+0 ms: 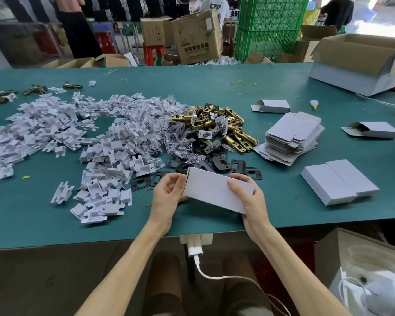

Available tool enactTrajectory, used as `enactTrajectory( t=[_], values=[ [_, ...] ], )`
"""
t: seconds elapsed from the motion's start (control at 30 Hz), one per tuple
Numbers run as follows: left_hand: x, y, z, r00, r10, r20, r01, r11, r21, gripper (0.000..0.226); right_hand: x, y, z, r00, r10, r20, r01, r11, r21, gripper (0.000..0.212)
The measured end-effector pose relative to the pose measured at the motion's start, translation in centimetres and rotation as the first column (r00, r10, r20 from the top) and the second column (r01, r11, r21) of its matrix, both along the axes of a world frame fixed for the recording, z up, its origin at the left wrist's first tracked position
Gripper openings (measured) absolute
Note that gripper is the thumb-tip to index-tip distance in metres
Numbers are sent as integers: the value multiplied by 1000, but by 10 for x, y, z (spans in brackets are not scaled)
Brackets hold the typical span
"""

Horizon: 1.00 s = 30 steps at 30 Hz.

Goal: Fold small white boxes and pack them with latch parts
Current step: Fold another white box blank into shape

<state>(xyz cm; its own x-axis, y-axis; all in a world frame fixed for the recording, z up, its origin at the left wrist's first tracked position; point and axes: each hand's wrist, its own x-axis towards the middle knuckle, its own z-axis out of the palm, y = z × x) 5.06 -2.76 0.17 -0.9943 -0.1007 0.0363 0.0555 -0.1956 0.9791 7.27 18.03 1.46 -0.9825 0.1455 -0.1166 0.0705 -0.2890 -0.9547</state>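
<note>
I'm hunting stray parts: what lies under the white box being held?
Past the far edge of the white box, black plates show on the green table. The left hand and right hand grip its ends; anything directly beneath is covered.

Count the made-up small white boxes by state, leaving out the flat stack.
Held box, gripped by left hand and right hand: 1
Open-ended boxes, lying loose: 2
Closed boxes, side by side: 2
Total: 5
</note>
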Motion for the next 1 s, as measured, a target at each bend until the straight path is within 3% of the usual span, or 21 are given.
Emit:
enactTrajectory(
  t=[0.23,0.37,0.53,0.67,0.8,1.0],
  values=[
    [3,1,2,1000,-20,12,20,1000,-22,47,1,2,-1,999,34,-27,-35,999,-22,37],
    [3,1,2,999,-31,22,32,998,-45,47,2,2,0,998,52,-30,-52,999,-4,46],
    [2,1,-2,1000,-12,3,12,994,-108,23,2,2,2,997,73,-36,-72,997,7,44],
    [3,1,-1,1000,6,10,-5,999,-47,18,2,0,2,998,41,-42,-41,999,-5,45],
    [2,1,-1,999,48,19,-49,998,48,24,0,2,-2,994,76,-78,-85,989,-121,45],
    [1,-1,-3,999,40,21,-42,997,59,21,1,0,-8,985,99,-138,-104,994,-28,34]
  ],
)
